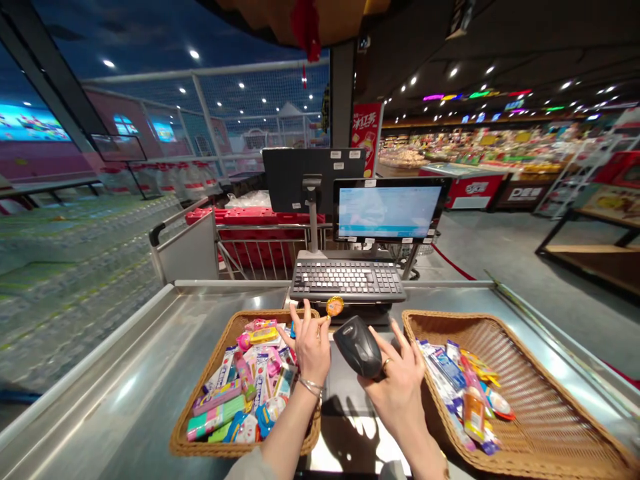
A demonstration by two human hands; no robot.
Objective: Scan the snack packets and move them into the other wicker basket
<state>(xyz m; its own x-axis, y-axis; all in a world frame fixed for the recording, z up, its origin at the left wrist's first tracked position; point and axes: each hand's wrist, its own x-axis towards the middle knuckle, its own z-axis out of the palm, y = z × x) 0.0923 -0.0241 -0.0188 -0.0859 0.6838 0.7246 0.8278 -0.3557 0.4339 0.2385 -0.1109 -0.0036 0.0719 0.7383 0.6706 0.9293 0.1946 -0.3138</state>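
Forearms [287, 427] nearest, left hand [313, 347] pinching a round gold-wrapped item [335, 306], right hand [397, 383] gripping a black scanner [357, 347].

The silver metal counter [130, 393] spans the lower frame. At lower left on it sits a brown rectangular wicker basket [240, 451], with multicoloured small packets [250, 380] inside. A second brown rectangular wicker basket [540, 407] sits at lower right, its multicoloured packaged goods [473, 400] along its left side. Between the baskets, the left hand [311, 343] holds a round orange wrapped item [335, 307]; to its right, the right hand [397, 377] holds a black plastic scanner [357, 347]. Beyond them, at centre, a black rectangular keyboard [347, 277] lies before a black flat monitor [385, 210]. A second black flat monitor [285, 177] stands behind and to its left. Clear plastic bottles [75, 280] fill the left edge.
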